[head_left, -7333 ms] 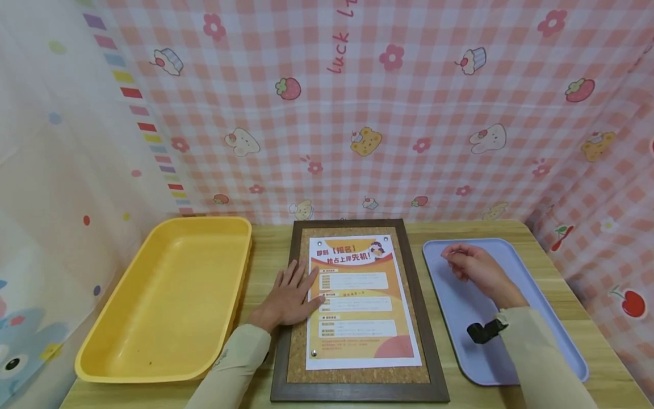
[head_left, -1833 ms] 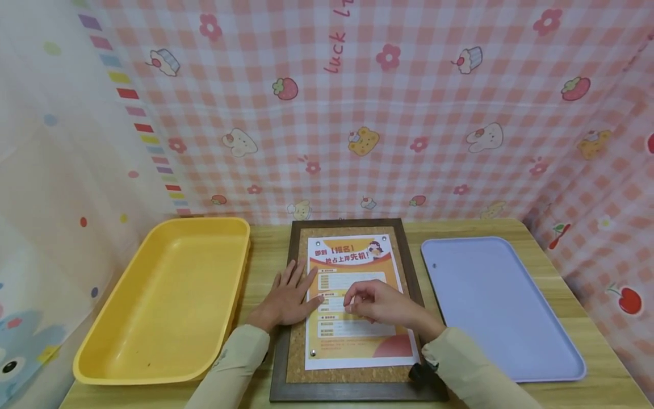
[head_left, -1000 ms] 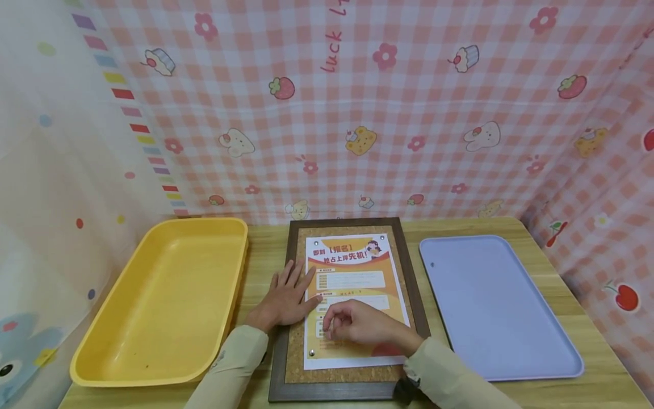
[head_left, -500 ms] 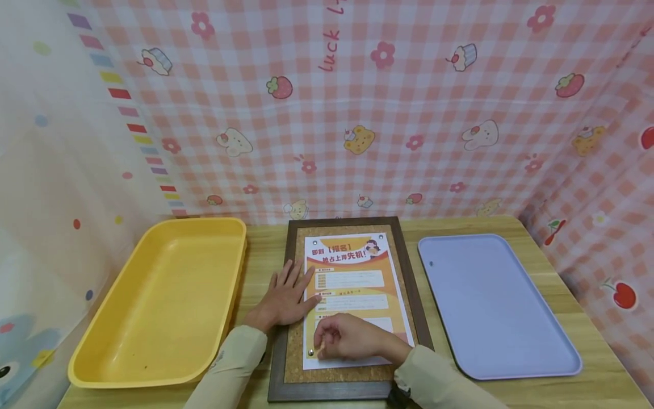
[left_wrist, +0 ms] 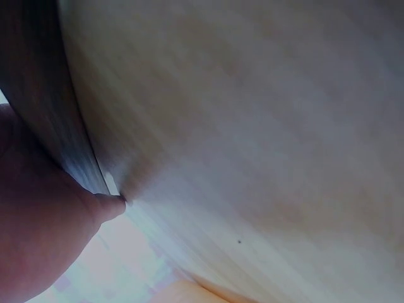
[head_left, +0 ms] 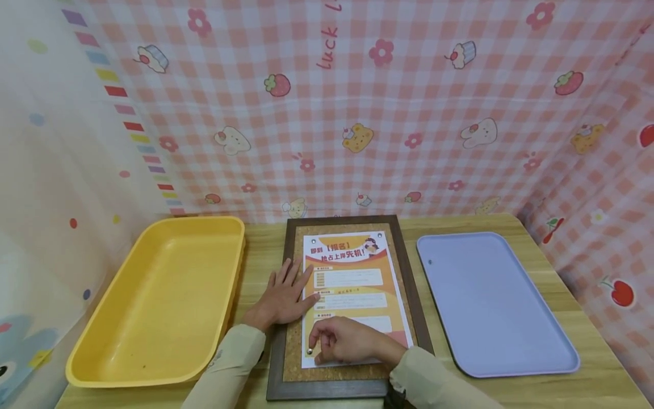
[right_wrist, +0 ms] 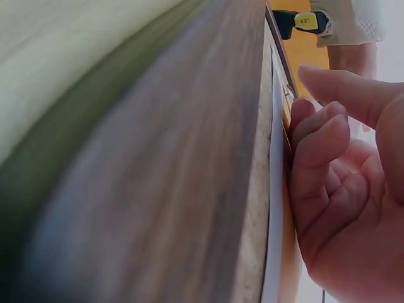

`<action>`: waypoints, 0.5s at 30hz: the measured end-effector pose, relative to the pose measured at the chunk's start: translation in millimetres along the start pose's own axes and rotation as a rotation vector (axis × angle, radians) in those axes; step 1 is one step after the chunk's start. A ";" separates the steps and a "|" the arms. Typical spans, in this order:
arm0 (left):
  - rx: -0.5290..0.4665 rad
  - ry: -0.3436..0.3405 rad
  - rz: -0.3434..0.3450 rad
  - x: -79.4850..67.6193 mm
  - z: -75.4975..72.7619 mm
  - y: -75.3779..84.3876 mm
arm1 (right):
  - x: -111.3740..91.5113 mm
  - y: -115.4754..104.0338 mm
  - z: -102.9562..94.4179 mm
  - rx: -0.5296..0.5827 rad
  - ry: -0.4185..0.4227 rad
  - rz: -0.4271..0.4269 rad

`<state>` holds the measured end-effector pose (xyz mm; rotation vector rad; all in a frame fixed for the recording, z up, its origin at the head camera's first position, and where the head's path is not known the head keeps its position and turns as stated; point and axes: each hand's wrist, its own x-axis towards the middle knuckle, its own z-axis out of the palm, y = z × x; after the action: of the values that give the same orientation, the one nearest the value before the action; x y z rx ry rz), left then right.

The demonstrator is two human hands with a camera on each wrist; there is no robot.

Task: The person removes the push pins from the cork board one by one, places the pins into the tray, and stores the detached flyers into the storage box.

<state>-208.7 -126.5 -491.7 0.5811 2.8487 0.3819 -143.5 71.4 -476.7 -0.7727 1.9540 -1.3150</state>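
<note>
Fingers apart, our right hand has reached the pin.
Lower centre, now graspable; our left hand lies spread.
</note>
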 end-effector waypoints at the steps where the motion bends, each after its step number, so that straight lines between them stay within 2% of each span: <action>1: -0.001 0.001 0.001 0.6 0.3 -0.5 | 0.1 -0.2 -0.2 0.022 -0.002 0.016; 5: 0.006 -0.004 -0.001 1.2 -1.5 0.2 | 1.0 -1.1 -1.1 0.079 -0.014 0.063; 15: 0.015 -0.005 -0.009 -1.9 -3.5 2.6 | 4.6 -0.8 -1.3 0.074 -0.041 0.075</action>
<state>-206.9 -125.7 -487.3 0.5704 2.8505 0.3578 -147.4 68.3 -476.5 -0.6795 1.8736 -1.3090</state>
